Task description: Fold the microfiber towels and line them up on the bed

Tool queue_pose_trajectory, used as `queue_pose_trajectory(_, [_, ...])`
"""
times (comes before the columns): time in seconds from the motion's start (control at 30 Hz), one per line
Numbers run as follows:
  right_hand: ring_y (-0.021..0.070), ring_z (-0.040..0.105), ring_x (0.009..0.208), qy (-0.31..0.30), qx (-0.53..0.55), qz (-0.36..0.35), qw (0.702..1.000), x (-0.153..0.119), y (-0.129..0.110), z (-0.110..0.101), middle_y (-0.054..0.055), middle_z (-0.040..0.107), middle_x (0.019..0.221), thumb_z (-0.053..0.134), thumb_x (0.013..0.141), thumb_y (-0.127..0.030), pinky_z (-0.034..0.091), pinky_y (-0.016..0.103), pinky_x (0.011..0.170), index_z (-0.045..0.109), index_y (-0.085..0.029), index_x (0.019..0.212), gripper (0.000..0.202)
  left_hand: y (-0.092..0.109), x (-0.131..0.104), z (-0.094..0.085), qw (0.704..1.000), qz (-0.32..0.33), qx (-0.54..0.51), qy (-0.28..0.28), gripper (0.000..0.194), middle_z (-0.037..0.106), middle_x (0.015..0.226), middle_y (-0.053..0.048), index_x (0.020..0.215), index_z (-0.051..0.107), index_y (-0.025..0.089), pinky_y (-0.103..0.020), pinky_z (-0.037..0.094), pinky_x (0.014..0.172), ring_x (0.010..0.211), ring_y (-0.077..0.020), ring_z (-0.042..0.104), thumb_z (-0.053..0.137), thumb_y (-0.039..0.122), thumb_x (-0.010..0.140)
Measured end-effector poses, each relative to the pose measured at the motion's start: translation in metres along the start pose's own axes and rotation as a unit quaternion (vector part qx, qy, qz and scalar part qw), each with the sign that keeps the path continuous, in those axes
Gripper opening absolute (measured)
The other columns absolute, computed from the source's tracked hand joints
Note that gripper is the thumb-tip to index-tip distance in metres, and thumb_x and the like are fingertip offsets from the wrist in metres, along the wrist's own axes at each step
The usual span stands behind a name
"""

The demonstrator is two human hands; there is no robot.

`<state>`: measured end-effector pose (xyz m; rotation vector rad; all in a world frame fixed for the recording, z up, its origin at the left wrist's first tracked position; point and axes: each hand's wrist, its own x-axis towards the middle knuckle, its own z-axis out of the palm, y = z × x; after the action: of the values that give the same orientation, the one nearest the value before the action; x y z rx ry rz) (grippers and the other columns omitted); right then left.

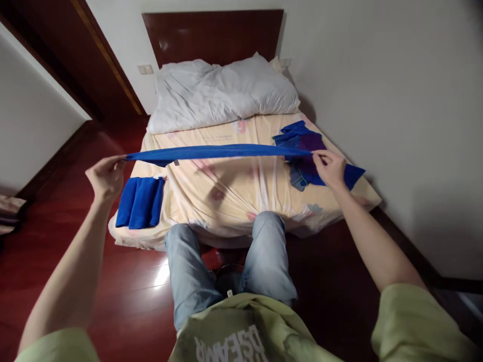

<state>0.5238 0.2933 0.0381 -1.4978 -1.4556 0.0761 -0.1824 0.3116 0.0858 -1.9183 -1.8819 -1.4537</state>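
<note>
A blue piece of cloth (pixel 222 151) is stretched taut between my hands above the bed, seen nearly edge-on, so I cannot tell what kind of garment it is. My left hand (pixel 106 176) pinches its left end. At the right end, the thumb and fingers of my right hand (pixel 330 167) are closed on it. Below my left hand, a folded blue cloth bundle (pixel 139 203) lies on the bed's near left corner. Loose blue and purple clothes (pixel 307 143) lie crumpled on the right side, partly behind my right hand.
The bed (pixel 226 193) has a cream floral sheet, with a white quilt or pillow (pixel 226 93) heaped at the dark headboard (pixel 215 35). My knees are at its near edge. A wall (pixel 396 100) stands on the right and a dark door (pixel 56 50) on the left.
</note>
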Motion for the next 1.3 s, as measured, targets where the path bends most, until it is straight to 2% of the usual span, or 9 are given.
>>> queue_pose_trajectory(0.13, [0.0264, 0.076, 0.105, -0.041, -0.013, 0.096, 0.994, -0.06, 0.039, 0.029, 0.013, 0.079, 0.112, 0.06, 0.092, -0.039, 0.062, 0.039, 0.098, 0.075, -0.02, 0.099, 0.026, -0.031, -0.076, 0.02, 0.987, -0.017, 0.022, -0.156, 0.041, 0.079, 0.116, -0.012, 0.113, 0.08, 0.014, -0.035, 0.058, 0.097, 0.105, -0.0266, 0.075, 0.057, 0.04, 0.092])
queue_pose_trajectory(0.3, [0.03, 0.078, 0.095, -0.087, -0.028, 0.216, 0.972, -0.13, 0.09, 0.062, 0.015, 0.081, 0.101, 0.06, 0.083, -0.027, 0.062, 0.044, 0.096, 0.077, -0.016, 0.091, 0.022, -0.067, -0.154, 0.054, 0.938, -0.046, 0.074, -0.336, 0.042, 0.08, 0.114, -0.011, 0.102, 0.08, 0.021, -0.039, 0.057, 0.1, 0.112, -0.0318, 0.074, 0.05, 0.046, 0.089])
queue_pose_trajectory(0.4, [0.0324, 0.079, 0.095, -0.11, -0.078, 0.258, 0.957, -0.159, 0.107, 0.068, 0.013, 0.082, 0.096, 0.06, 0.077, -0.019, 0.06, 0.047, 0.099, 0.078, -0.018, 0.086, 0.021, -0.085, -0.185, 0.067, 0.907, -0.041, 0.084, -0.411, 0.041, 0.08, 0.113, -0.014, 0.097, 0.08, 0.021, -0.039, 0.056, 0.102, 0.112, -0.0326, 0.074, 0.048, 0.044, 0.086])
queue_pose_trajectory(0.53, [0.0325, 0.079, 0.099, -0.121, -0.09, 0.288, 0.946, -0.18, 0.115, 0.064, 0.011, 0.082, 0.095, 0.06, 0.073, -0.017, 0.061, 0.045, 0.099, 0.078, -0.019, 0.083, 0.021, -0.097, -0.204, 0.071, 0.879, -0.014, 0.099, -0.466, 0.041, 0.079, 0.114, -0.016, 0.095, 0.081, 0.021, -0.044, 0.056, 0.104, 0.112, -0.0336, 0.073, 0.045, 0.04, 0.087])
queue_pose_trajectory(0.77, [0.0324, 0.078, 0.099, -0.147, -0.095, 0.294, 0.939, -0.183, 0.119, 0.066, 0.01, 0.082, 0.096, 0.06, 0.07, -0.014, 0.06, 0.044, 0.099, 0.077, -0.021, 0.08, 0.021, -0.09, -0.203, 0.068, 0.861, 0.019, 0.115, -0.495, 0.04, 0.079, 0.114, -0.016, 0.095, 0.083, 0.023, -0.047, 0.056, 0.104, 0.115, -0.0359, 0.07, 0.047, 0.038, 0.087])
queue_pose_trajectory(0.87, [0.0342, 0.077, 0.099, -0.183, -0.148, 0.285, 0.929, -0.172, 0.121, 0.07, 0.011, 0.082, 0.096, 0.059, 0.072, -0.015, 0.059, 0.048, 0.1, 0.078, -0.021, 0.082, 0.023, -0.09, -0.191, 0.072, 0.847, 0.006, 0.137, -0.514, 0.038, 0.08, 0.111, -0.012, 0.094, 0.084, 0.025, -0.044, 0.058, 0.101, 0.111, -0.0347, 0.072, 0.049, 0.033, 0.079])
queue_pose_trajectory(0.97, [0.0343, 0.075, 0.104, -0.192, -0.194, 0.248, 0.93, -0.149, 0.124, 0.078, 0.015, 0.08, 0.104, 0.057, 0.079, -0.018, 0.057, 0.049, 0.104, 0.08, -0.019, 0.092, 0.027, -0.094, -0.167, 0.082, 0.84, -0.011, 0.153, -0.521, 0.039, 0.081, 0.107, -0.01, 0.095, 0.083, 0.025, -0.041, 0.058, 0.099, 0.108, -0.0336, 0.074, 0.05, 0.03, 0.075])
queue_pose_trajectory(1.1, [0.0332, 0.069, 0.118, -0.191, -0.209, 0.174, 0.943, -0.102, 0.138, 0.104, 0.018, 0.076, 0.12, 0.051, 0.089, -0.02, 0.049, 0.049, 0.115, 0.077, -0.015, 0.11, 0.034, -0.098, -0.126, 0.112, 0.851, -0.021, 0.165, -0.498, 0.042, 0.079, 0.114, -0.013, 0.105, 0.081, 0.019, -0.041, 0.053, 0.105, 0.112, -0.0319, 0.073, 0.046, 0.027, 0.084])
queue_pose_trajectory(1.3, [0.0321, 0.066, 0.127, -0.227, -0.213, 0.183, 0.933, -0.037, 0.188, 0.16, 0.015, 0.073, 0.127, 0.052, 0.098, -0.024, 0.044, 0.054, 0.118, 0.066, -0.015, 0.13, 0.037, -0.113, -0.076, 0.19, 0.859, -0.017, 0.192, -0.475, 0.05, 0.068, 0.138, -0.019, 0.136, 0.065, 0.006, -0.045, 0.042, 0.118, 0.131, -0.0307, 0.062, 0.045, 0.027, 0.096])
